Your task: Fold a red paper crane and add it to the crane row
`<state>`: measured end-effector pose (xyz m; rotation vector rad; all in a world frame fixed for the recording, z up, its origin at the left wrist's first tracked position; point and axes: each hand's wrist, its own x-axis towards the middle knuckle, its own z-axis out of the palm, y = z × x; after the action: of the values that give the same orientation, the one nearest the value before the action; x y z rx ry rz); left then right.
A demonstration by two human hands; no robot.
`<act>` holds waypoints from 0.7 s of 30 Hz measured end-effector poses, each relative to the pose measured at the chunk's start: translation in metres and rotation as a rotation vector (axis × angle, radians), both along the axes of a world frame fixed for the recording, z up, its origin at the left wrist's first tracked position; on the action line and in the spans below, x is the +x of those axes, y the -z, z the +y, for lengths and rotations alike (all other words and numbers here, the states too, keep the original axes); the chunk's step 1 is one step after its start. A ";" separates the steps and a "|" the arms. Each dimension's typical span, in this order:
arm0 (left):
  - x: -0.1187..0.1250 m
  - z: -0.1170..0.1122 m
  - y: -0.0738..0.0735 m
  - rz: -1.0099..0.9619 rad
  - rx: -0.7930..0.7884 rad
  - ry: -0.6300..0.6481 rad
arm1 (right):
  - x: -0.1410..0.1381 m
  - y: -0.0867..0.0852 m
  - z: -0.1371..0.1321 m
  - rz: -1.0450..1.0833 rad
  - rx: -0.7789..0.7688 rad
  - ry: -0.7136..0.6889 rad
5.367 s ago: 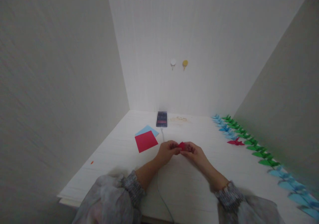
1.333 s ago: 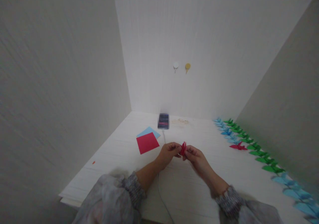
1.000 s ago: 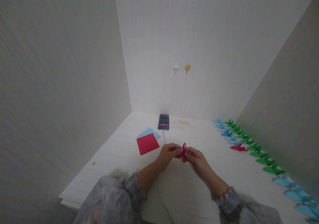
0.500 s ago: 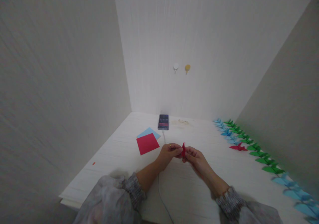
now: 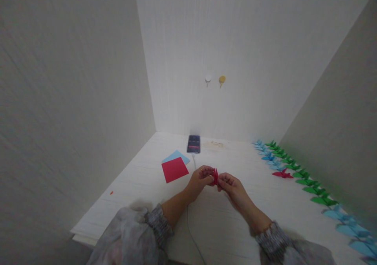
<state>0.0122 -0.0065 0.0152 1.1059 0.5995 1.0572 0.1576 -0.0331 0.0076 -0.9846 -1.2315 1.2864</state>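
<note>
Between my two hands is a small piece of folded red paper [image 5: 216, 176], raised over the middle of the white table. My left hand [image 5: 199, 181] pinches its left side between thumb and fingers. On the other side, the fingertips of my right hand [image 5: 231, 184] close on its right edge. Fingers cover part of the folds. Left of my hands lies a flat red paper sheet [image 5: 174, 170], partly over a light blue sheet [image 5: 177, 155].
A phone [image 5: 193, 144] leans by the back wall, its white cable [image 5: 191, 233] running under my left arm. Rows of folded paper cranes, green [image 5: 313, 190], blue [image 5: 352, 229] and one red [image 5: 282, 174], line the right side. Two hooks [image 5: 222, 79] hang on the wall.
The folded red paper has turned slightly and shifted a little left. The fingers of my left hand have lifted and curled behind it. The right hand has hardly moved.
</note>
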 end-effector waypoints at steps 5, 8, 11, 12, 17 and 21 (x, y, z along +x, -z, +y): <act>-0.001 0.000 0.000 0.035 0.035 -0.016 | -0.001 -0.001 -0.001 -0.012 0.010 -0.009; -0.001 -0.001 0.000 0.047 0.041 -0.042 | -0.001 -0.002 -0.001 -0.031 0.013 -0.004; -0.001 0.000 0.001 0.069 0.072 -0.057 | -0.001 -0.001 0.001 -0.045 0.005 0.011; -0.001 0.001 0.002 0.077 0.085 -0.062 | -0.001 -0.001 0.001 -0.048 0.005 0.015; 0.000 0.004 0.008 0.114 0.141 -0.050 | -0.001 0.000 0.002 -0.067 0.005 0.007; 0.000 0.004 0.009 0.146 0.165 -0.049 | 0.000 0.002 0.001 -0.062 0.010 0.006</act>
<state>0.0126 -0.0030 0.0066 1.3263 0.6667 1.0896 0.1573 -0.0318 0.0055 -1.0271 -1.2801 1.2517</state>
